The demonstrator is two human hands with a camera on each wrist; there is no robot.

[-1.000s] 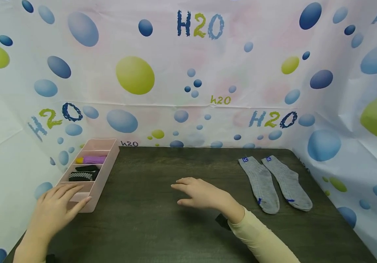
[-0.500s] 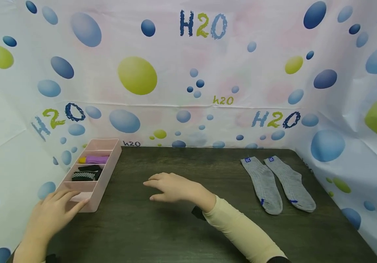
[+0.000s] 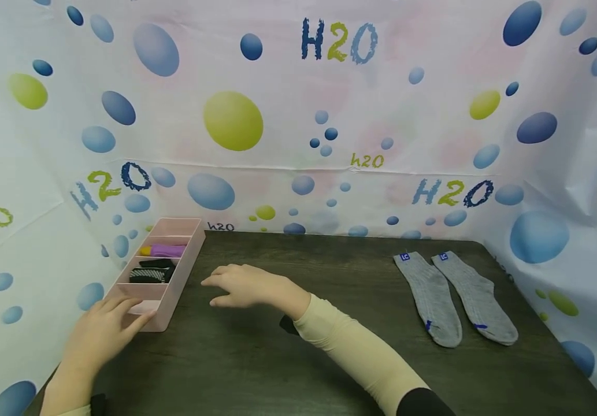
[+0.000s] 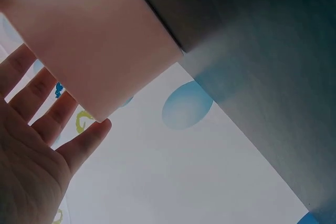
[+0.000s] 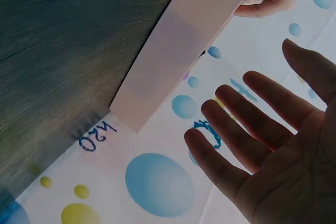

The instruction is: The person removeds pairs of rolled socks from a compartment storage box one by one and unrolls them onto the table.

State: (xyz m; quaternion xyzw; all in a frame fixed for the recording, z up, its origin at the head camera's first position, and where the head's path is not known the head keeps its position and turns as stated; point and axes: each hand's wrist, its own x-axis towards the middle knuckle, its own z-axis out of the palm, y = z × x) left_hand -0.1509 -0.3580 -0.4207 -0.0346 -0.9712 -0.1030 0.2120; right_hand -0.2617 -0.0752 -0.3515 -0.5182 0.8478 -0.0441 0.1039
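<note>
My left hand (image 3: 95, 335) rests at the near end of a pale pink divided box (image 3: 181, 283), thumb at its near right corner and fingers spread over the rim. In the left wrist view, these fingers (image 4: 44, 95) look fairly straight. Rolled or folded black patterned fabric (image 3: 148, 275), probably socks, lies in a middle compartment; a purple piece with a yellow end (image 3: 168, 251) lies in the compartment behind. My right hand (image 3: 251, 286) hovers over the table right of the box, fingers extended, holding nothing; the right wrist view shows its bare palm (image 5: 294, 182).
Two grey socks with blue marks lie flat side by side at the table's right, the left sock (image 3: 430, 300) close to the right sock (image 3: 477, 297). A dark wooden table (image 3: 308, 254) spans the view. A bubble-printed sheet (image 3: 288, 75) encloses its back and sides.
My right hand has moved left across the table toward the box. The left hand keeps its place at the box. The whole head view has shifted slightly, so things appear further right.
</note>
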